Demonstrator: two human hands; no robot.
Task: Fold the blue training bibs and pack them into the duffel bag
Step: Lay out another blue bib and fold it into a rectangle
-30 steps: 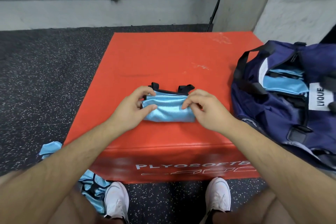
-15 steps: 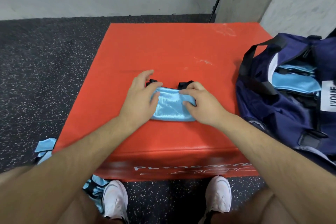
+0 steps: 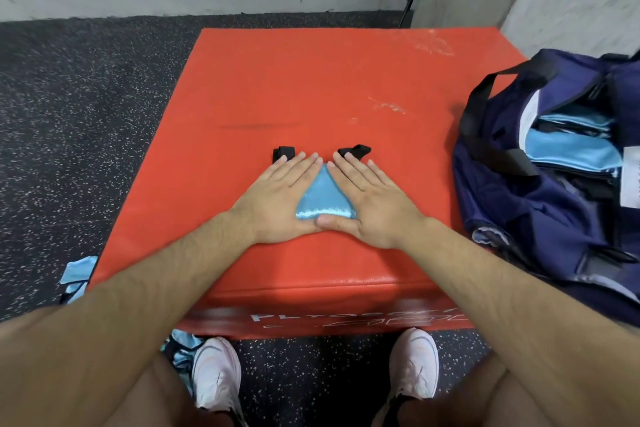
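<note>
The left hand (image 3: 277, 198) and right hand (image 3: 372, 203) press flat, fingers straight, on one folded bib (image 3: 323, 199) between them, while one bag (image 3: 519, 218) sits beyond the right hand

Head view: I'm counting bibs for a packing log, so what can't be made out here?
Folded bib: mostly covered by the flat left hand and right hand.
Duffel bag: cut by the right edge; packed bibs uncountable.
Floor bibs: largely behind the left forearm.
Box lettering: blurred.
</note>
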